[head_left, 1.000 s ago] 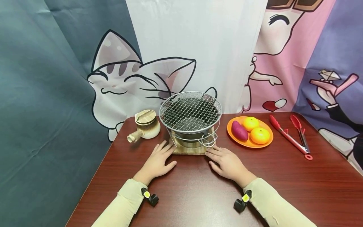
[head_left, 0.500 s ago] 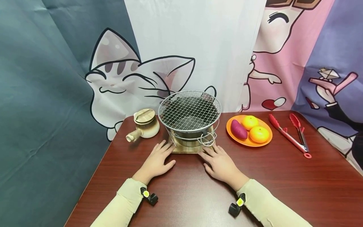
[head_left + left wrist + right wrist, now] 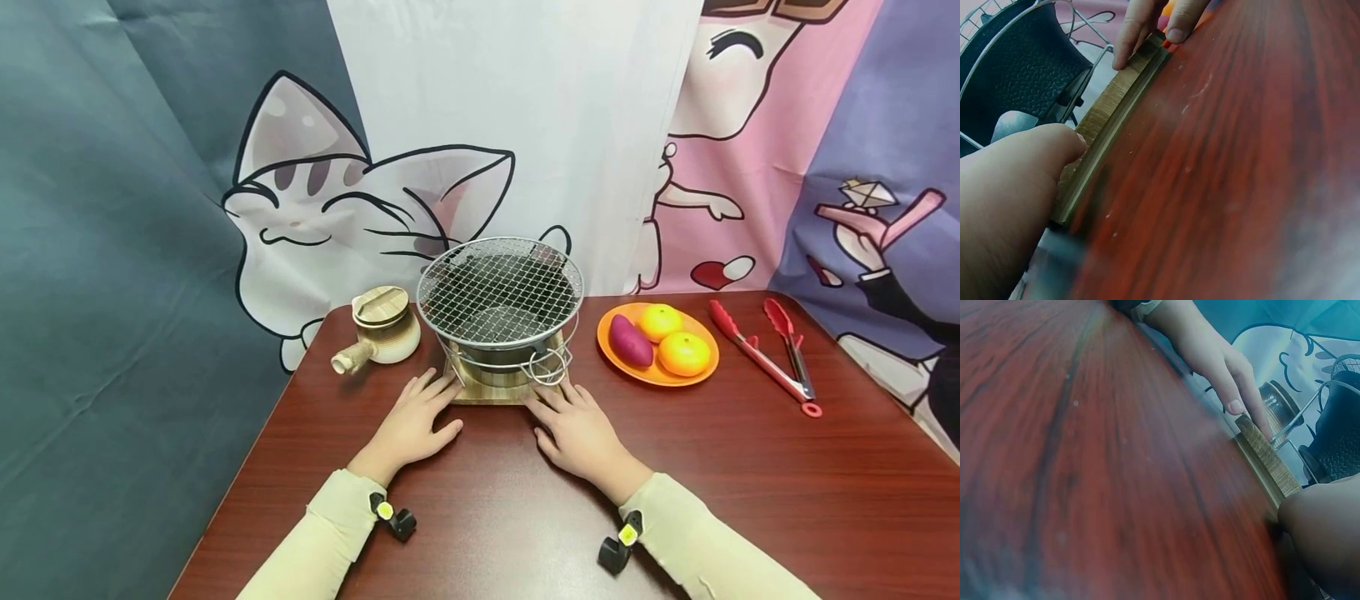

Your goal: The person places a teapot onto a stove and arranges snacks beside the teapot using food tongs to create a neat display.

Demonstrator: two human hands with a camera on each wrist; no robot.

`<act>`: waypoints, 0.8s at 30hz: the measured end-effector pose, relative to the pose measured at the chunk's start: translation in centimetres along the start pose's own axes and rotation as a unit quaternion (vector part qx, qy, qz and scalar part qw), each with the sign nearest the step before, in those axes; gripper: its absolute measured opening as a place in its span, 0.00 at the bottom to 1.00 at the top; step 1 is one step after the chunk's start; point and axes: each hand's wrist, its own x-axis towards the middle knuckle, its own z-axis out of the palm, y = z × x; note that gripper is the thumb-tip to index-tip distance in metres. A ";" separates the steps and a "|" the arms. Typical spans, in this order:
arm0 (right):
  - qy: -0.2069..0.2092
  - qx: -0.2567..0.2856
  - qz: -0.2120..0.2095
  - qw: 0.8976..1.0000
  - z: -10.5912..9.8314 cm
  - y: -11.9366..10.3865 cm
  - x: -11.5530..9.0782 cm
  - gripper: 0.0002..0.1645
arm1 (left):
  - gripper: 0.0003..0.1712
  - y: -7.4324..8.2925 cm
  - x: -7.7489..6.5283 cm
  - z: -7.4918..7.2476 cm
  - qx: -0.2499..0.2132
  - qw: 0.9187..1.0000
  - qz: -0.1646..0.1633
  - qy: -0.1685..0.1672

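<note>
A round wire grill rack (image 3: 501, 287) tops a dark stove bowl (image 3: 1035, 69) held in a wire frame. Below it lies a square wooden board (image 3: 491, 395) on the table. My left hand (image 3: 408, 425) has its fingers extended, fingertips at the board's front left corner. My right hand (image 3: 581, 433) lies opposite, fingertips over the front right corner. In the left wrist view the board's edge (image 3: 1116, 94) runs between the two hands. The right wrist view shows the same edge (image 3: 1266, 456), with left fingers at its far end. Neither hand is curled round anything.
A small lidded clay pot (image 3: 390, 329) with a side handle stands left of the stove. To the right, an orange plate (image 3: 660, 379) bears a purple sweet potato (image 3: 631, 341) and two oranges (image 3: 683, 354). Red-tipped tongs (image 3: 768, 367) lie farther right. A printed cloth hangs behind the table.
My right hand has slid a little to the left, its fingertips now farther in along the board's front edge. My left hand stays in place. The head view has shifted slightly.
</note>
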 end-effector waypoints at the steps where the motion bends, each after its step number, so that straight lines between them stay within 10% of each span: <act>1: 0.002 -0.002 0.000 1.000 0.0 -0.1 0.1 0.32 | 0.35 -0.1 0.0 -0.1 0.000 1.000 0.001 0.001; 14: 0.017 -0.012 0.000 1.000 0.3 -0.3 0.4 0.29 | 0.20 -1.8 1.3 -3.1 -0.003 0.994 0.015 0.104; 24: 0.021 -0.016 -0.003 1.000 0.2 -0.2 0.3 0.30 | 0.20 -3.5 2.0 -6.6 0.006 0.972 -0.090 0.217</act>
